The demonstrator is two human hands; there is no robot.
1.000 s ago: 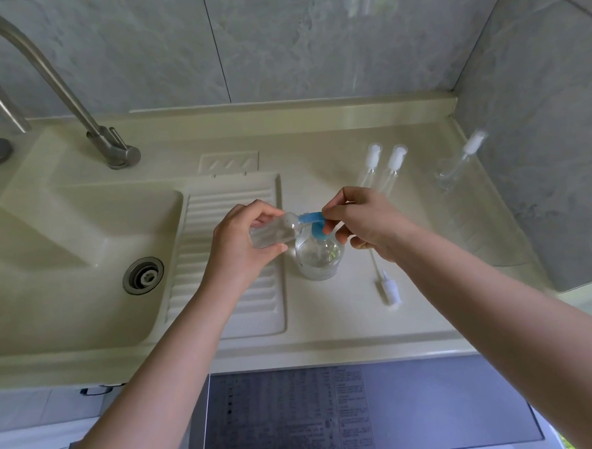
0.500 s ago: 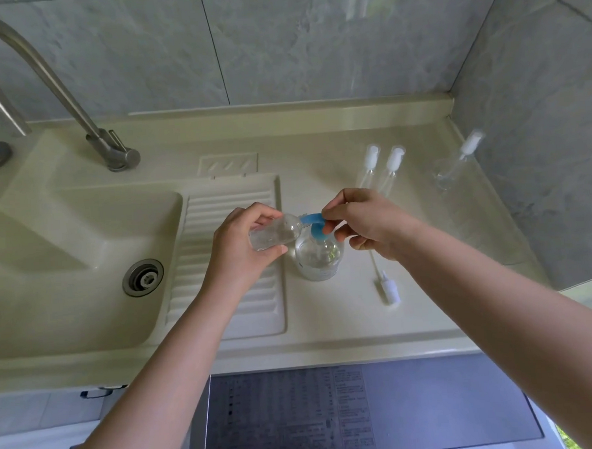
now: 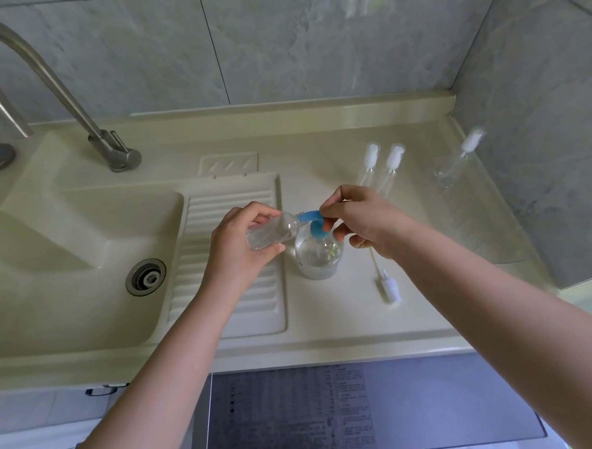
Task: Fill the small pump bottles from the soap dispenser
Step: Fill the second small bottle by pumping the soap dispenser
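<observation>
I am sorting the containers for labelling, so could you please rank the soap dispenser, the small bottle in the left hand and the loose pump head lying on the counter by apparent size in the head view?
1. soap dispenser
2. small bottle
3. loose pump head, smallest

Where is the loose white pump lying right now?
The loose pump lies on the counter, right of the soap dispenser, under the right hand.
</observation>
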